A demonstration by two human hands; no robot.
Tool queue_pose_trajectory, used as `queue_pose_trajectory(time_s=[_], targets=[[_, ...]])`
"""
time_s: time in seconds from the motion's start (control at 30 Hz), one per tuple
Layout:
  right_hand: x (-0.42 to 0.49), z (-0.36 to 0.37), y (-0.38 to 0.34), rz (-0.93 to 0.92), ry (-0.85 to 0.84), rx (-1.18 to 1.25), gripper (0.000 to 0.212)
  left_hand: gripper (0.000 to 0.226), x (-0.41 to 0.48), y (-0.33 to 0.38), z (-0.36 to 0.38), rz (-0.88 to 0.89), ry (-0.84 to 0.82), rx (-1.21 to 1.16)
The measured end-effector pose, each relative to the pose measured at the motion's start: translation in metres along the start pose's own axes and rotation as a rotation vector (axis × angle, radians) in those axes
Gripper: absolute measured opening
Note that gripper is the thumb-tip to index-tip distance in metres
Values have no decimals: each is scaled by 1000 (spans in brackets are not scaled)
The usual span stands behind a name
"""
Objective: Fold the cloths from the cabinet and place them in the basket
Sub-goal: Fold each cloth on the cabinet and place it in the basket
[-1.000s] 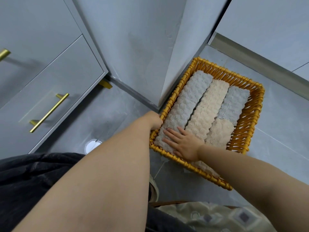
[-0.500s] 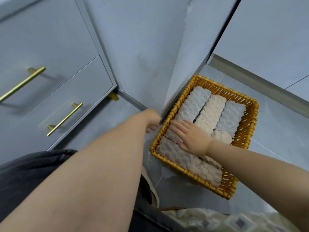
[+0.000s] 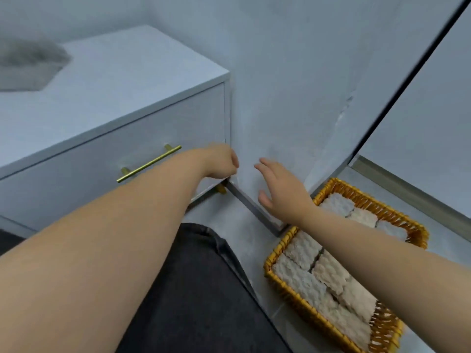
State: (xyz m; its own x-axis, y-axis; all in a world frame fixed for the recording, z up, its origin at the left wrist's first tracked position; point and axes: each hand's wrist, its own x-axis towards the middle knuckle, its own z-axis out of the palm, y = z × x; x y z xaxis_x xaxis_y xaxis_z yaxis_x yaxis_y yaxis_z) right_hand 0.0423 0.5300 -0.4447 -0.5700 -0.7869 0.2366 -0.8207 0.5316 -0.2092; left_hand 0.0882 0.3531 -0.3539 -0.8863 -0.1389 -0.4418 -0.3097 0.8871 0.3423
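A yellow wicker basket stands on the floor at the lower right, filled with several folded grey and beige textured cloths. A white cabinet with a gold drawer handle stands at the left. My left hand hangs in the air by the cabinet's right corner, its fingers loosely curled and holding nothing. My right hand is raised above and left of the basket, fingers spread, touching nothing.
A blurred grey object lies on the cabinet top at the far left. A grey wall corner rises behind the basket. My dark-clad leg fills the bottom centre. Grey floor tiles surround the basket.
Both hands have lifted away from the basket and cloths toward the cabinet. My view has swung up and left, so the cabinet top now shows and the basket sits lower right.
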Motion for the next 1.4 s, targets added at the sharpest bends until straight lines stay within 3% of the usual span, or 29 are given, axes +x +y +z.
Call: queue_pose_trajectory(time_s=[0.27,0.4,0.5,0.63,0.73,0.87,1.0,1.17,1.33,1.4], targets=[[116,-60,-87,17,202,157,55,34,-68,-73,-73,-10,641,-85],[160,-70,-138,-38,260,246,51,34,-87,-127,-88,-99,895,-1],[189,-67,-172,-40,181,145,47,43,-90,-168,-84,-298,840,49],[229,-50,-206,187,-39,65,50,58,-80,-193,-86,-517,733,-6],[247,-39,-215,313,-260,-62,59,69,-69,-196,-91,-592,736,-67],[263,-32,-227,385,-303,-100,60,71,-61,-207,-103,-655,739,-74],[263,-27,-231,408,-227,-114,58,78,-55,-222,-114,-631,733,-88],[262,-34,-221,307,-215,-74,54,74,-62,-240,-126,-572,616,-11],[260,-54,-210,229,-213,106,49,16,-84,-222,-146,-296,584,65],[258,-62,-205,209,-207,207,49,8,-93,-213,-153,-167,537,22]])
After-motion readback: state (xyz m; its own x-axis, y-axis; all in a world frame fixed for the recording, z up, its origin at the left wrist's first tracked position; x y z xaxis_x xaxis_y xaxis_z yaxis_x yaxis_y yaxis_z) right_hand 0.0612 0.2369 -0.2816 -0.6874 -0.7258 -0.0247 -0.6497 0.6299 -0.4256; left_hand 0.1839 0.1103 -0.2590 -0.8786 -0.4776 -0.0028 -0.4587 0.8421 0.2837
